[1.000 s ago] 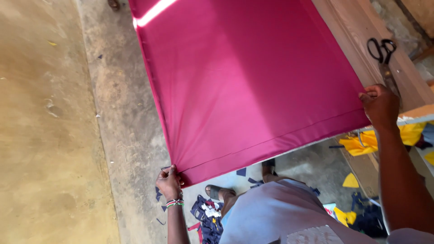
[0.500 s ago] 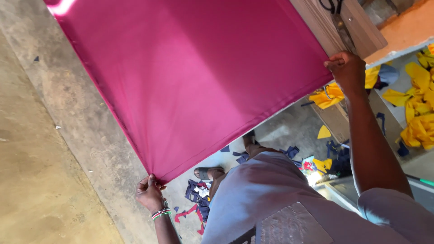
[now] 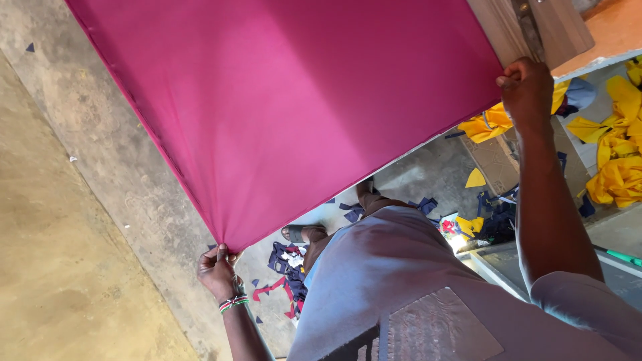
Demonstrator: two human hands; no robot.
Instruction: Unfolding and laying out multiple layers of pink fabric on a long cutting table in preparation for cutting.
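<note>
Cloth: magenta sheet [image 3: 301,100] stretched taut, long edge running between the hands.
Left hand [image 3: 217,271]: fingers pinching near corner.
Right hand [image 3: 528,87]: fingers clenched on far corner.

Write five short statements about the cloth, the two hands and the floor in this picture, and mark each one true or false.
1. Both hands grip the magenta cloth. True: the left hand pinches one corner and the right hand holds the other.
2. The cloth is crumpled in a heap on the floor. False: it is spread out flat and taut between the hands.
3. The left wrist wears a beaded bracelet. True.
4. The yellow fabric pieces lie by the left hand. False: they lie on the right hand's side; dark blue scraps are near the left hand.
5. The right hand holds scissors. False: it holds only the cloth's corner.
</note>
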